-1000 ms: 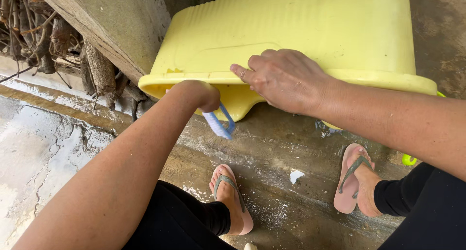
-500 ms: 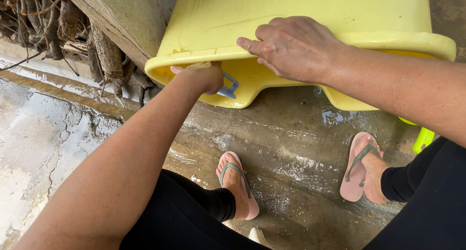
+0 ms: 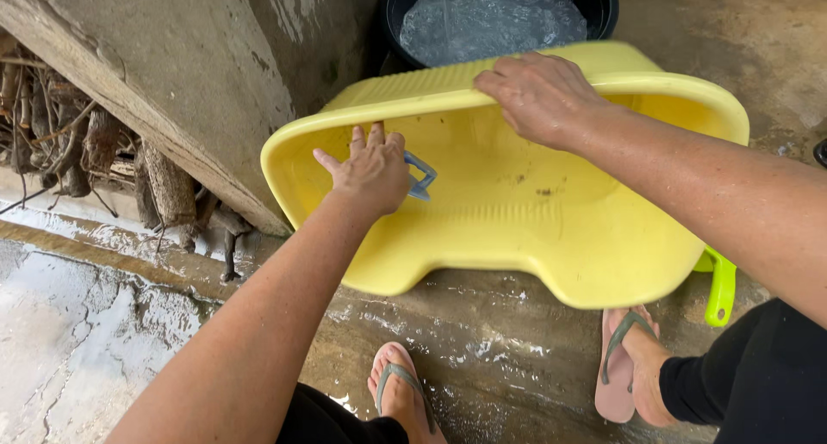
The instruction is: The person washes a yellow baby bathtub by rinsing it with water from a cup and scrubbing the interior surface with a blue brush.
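A rough concrete wall (image 3: 181, 74) slants down on the left, with a heap of dry sticks and roots (image 3: 77, 142) tucked under it. Behind the yellow plastic tub (image 3: 551, 237) stands a black bucket (image 3: 603, 0) full of water, partly hidden by the tub's far rim. The wet concrete floor (image 3: 77, 323) shines with puddles, and two feet in pink flip-flops (image 3: 616, 366) stand on it just below the tub. A lime-green handle (image 3: 719, 289) pokes out from under the tub's right side (what it belongs to is hidden).

The tub is tipped on its side on the floor, its open inside facing the camera, close against the wall. The left hand (image 3: 372, 170) reaches inside the tub near its left end, fingers spread toward the upper rim, with a blue brush (image 3: 419, 177) pressed under the palm against the tub's inner wall. The right hand (image 3: 538, 95) lies curled over the top rim, gripping it, well apart from the left.

Half a second ago the tub showed its ribbed underside with the rim turned downward; now it has rolled so the inside is exposed, and the left hand has moved from beneath the rim into the hollow.
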